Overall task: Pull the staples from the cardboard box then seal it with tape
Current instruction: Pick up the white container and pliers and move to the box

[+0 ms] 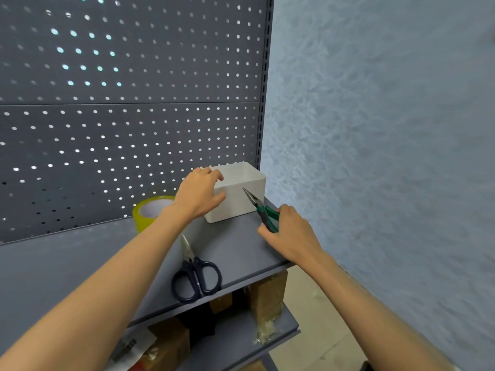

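the left hand (199, 195) rests on the near left corner of a white plastic bin (238, 194), fingers loosely curved over its rim. the right hand (288, 231) grips the green-handled pliers (261, 210), tips pointing far-left in front of the bin. a yellow tape roll (148, 211) stands left of the bin, partly hidden by the left forearm. black scissors (197, 274) lie at the near edge of the grey shelf (80, 263). cardboard boxes (266, 295) sit on the lower shelf beneath. a grey pegboard (128, 103) backs it; a blue textured wall (388, 129) is on the right. a label below is unreadable.
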The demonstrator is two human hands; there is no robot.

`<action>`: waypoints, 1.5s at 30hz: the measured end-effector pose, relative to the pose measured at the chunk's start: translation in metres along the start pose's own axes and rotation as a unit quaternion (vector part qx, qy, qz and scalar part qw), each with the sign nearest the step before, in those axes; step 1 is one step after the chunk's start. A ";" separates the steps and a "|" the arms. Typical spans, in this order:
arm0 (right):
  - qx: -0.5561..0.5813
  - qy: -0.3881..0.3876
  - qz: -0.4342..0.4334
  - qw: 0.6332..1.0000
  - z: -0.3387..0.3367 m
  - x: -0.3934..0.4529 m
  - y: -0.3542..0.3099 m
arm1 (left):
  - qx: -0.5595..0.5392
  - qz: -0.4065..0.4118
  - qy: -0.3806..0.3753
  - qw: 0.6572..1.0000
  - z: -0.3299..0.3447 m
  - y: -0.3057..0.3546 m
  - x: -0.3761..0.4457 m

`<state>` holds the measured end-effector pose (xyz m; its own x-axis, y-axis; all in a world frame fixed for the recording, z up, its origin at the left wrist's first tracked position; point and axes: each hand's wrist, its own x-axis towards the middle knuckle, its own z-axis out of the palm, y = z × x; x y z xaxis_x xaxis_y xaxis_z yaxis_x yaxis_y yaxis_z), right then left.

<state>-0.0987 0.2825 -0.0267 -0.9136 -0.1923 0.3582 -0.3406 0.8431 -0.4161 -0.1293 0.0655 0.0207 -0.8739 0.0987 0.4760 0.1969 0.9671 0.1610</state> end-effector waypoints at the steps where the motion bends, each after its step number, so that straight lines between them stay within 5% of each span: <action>1: 0.002 0.005 -0.001 1.000 -0.001 0.002 0.001 | -0.010 -0.006 -0.015 1.000 0.003 0.000 0.003; 15: 0.019 0.026 0.007 0.999 0.001 0.029 0.015 | 0.015 -0.009 -0.134 0.991 0.019 0.001 0.023; 26: 0.103 0.060 -0.039 0.992 -0.004 0.038 -0.012 | 0.025 -0.033 -0.087 0.995 -0.013 -0.008 0.006; 36: 0.212 0.118 -0.094 0.966 -0.006 0.028 -0.063 | -0.017 -0.074 0.035 0.996 -0.081 -0.011 -0.032; 45: 0.254 0.085 -0.140 0.953 -0.001 0.010 -0.120 | 0.089 -0.157 0.053 0.982 -0.140 -0.035 -0.093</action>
<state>-0.0662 0.1800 0.0277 -0.7363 -0.2531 0.6276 -0.6691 0.4102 -0.6196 0.0077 -0.0107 0.0921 -0.8264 -0.2265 0.5155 -0.1638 0.9726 0.1648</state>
